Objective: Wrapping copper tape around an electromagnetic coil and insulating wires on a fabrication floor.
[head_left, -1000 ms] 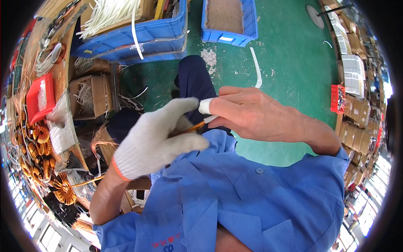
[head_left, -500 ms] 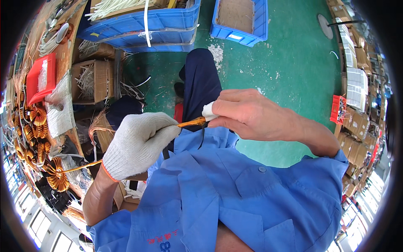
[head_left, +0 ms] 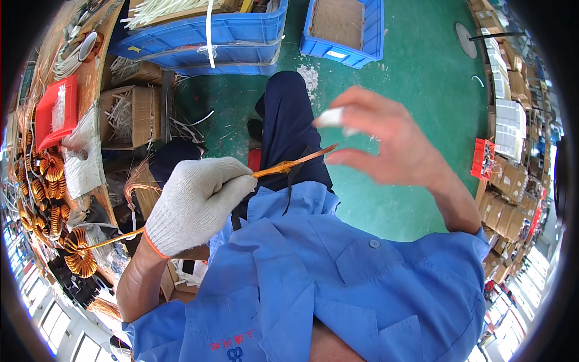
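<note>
My left hand, in a white knitted glove, pinches a bundle of copper wire. Near the glove the bundle is amber-coloured, with a bulge partway along. Its bare copper end points to the upper right. My right hand is ungloved and slightly blurred, with thumb and fingers apart just beyond that end. White wrapping covers a fingertip. Behind the glove, an amber lead runs to a copper-wound ring coil on the bench. The part inside my glove is hidden.
More wound coils crowd the bench at the left, beside a red bin. Beneath is a cardboard box of white tubing. Blue crates stand ahead, another blue crate to their right. Stacked cartons line the right side.
My right hand has let go of the wire's end and moved up and right, its fingers spreading. The bare copper end now shows. My left hand keeps its hold, almost unmoved.
</note>
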A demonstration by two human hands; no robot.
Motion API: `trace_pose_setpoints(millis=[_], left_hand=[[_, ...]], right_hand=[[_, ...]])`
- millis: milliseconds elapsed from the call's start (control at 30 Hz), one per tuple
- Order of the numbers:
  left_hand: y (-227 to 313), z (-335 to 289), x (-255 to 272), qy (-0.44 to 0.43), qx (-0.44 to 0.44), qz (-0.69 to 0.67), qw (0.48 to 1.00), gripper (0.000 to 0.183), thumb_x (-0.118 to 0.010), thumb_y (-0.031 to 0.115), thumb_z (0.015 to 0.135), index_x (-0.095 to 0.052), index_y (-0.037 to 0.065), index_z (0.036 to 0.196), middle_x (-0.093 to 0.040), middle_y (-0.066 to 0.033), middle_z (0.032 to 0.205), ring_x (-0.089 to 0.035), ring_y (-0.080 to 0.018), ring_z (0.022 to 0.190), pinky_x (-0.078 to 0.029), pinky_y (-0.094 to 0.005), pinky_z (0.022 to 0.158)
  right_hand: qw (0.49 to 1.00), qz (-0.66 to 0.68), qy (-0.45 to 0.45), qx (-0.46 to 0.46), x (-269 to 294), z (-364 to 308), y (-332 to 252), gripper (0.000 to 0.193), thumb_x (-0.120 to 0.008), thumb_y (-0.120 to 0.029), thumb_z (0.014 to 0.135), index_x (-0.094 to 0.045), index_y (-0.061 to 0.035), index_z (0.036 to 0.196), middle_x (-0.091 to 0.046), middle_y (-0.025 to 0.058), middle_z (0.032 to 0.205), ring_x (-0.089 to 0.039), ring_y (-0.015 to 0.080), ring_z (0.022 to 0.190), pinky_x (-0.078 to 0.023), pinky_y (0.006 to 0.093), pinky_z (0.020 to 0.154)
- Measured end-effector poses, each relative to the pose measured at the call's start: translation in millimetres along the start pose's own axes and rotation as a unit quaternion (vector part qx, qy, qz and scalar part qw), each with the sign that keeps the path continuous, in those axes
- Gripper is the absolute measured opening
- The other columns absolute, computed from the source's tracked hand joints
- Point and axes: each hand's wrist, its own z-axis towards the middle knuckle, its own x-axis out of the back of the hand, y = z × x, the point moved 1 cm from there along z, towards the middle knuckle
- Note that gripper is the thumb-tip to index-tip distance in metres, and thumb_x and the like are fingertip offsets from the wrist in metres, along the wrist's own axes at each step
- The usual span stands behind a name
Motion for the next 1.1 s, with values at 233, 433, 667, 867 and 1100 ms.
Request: trace_pose_setpoints(millis=[233,433,667,867,1100], left_hand=[[5,-2,1,0.0,0.009,0.011,1.0,0.019,-0.072,0.006,0.095,-0.075,-0.006,0.109,-0.071,-0.0099,0.086,-0.065,-0.0114,0.073,-0.052,-0.0302,0.065],[19,8,-17,0.066,-0.141,0.076,0.985,0.023,-0.08,0.003,0.087,-0.076,-0.001,0.109,-0.073,-0.0149,0.09,-0.071,-0.0228,0.073,-0.054,-0.033,0.066],[23,22,-24,0.082,-0.195,0.046,0.976,0.014,-0.077,0.002,0.089,-0.075,-0.002,0.102,-0.07,-0.0159,0.085,-0.07,-0.0296,0.07,-0.053,-0.0348,0.064],[29,19,-27,0.046,-0.222,0.078,0.971,0.01,-0.074,0.001,0.091,-0.075,-0.002,0.1,-0.07,-0.0165,0.084,-0.07,-0.033,0.071,-0.054,-0.0352,0.065],[23,28,-22,0.165,-0.167,0.003,0.972,0.01,-0.07,0.001,0.096,-0.073,-0.007,0.101,-0.07,-0.0135,0.081,-0.066,-0.0165,0.071,-0.052,-0.0306,0.066]], right_hand=[[0.991,-0.021,-0.041,0.13,-39,13,-10,0.017,-0.074,0.005,0.08,-0.067,-0.0028,0.093,-0.058,0.0057,0.083,-0.054,0.0258,0.075,-0.046,0.0389,0.061],[0.993,0.102,-0.028,0.06,-26,-6,-1,0.012,-0.07,0.008,0.08,-0.068,-0.0003,0.09,-0.055,0.0077,0.075,-0.052,0.0244,0.07,-0.04,0.0358,0.059],[0.985,0.15,-0.057,-0.065,-11,2,-13,0.015,-0.073,0.001,0.081,-0.077,-0.0029,0.095,-0.063,0.0025,0.075,-0.055,0.0145,0.076,-0.038,0.0337,0.057],[0.97,0.164,-0.052,-0.172,-2,16,-7,0.011,-0.069,-0.005,0.087,-0.077,-0.0011,0.094,-0.065,0.0023,0.075,-0.057,0.0092,0.071,-0.043,0.0301,0.06],[0.993,0.026,0.037,-0.113,27,1,-26,0.021,-0.079,-0.019,0.095,-0.074,0.0015,0.096,-0.069,0.0096,0.075,-0.057,0.0133,0.06,-0.048,0.0343,0.058]])
